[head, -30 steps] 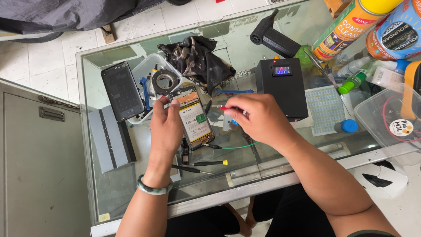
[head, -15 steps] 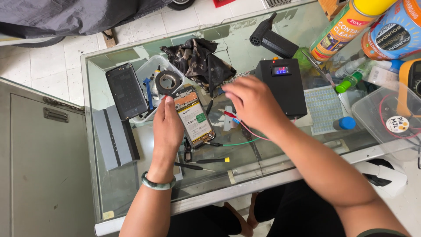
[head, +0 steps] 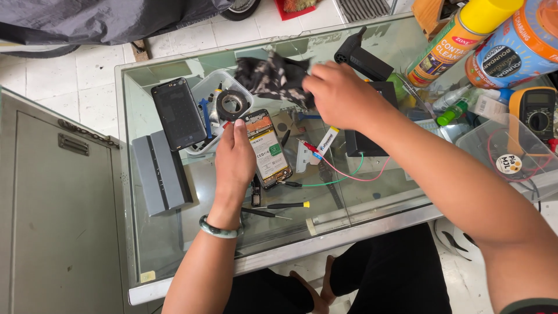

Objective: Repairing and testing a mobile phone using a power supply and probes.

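Observation:
An opened phone (head: 268, 151) with its battery and boards exposed lies on the glass table (head: 174, 244). My left hand (head: 232, 163) lies along the phone's left edge, thumb against it, pinning it. My right hand (head: 343, 96) is further back, fingers curled onto the right edge of a crumpled black cloth (head: 270, 75), which looks blurred there. A red probe tip with red and green wires (head: 340, 173) lies loose to the right of the phone, beside a small white tube (head: 326, 139).
A dark phone panel (head: 179, 113), a grey box (head: 160, 174) and a tray with a tape roll (head: 232, 104) sit at the left. Screwdrivers (head: 285, 205) lie in front of the phone. A black box (head: 360, 145), spray can (head: 453, 40), multimeter (head: 537, 113) and clear tub (head: 505, 151) crowd the right.
My right hand has left the red probe by the phone and moved away from me to the black cloth. My left hand stays on the phone.

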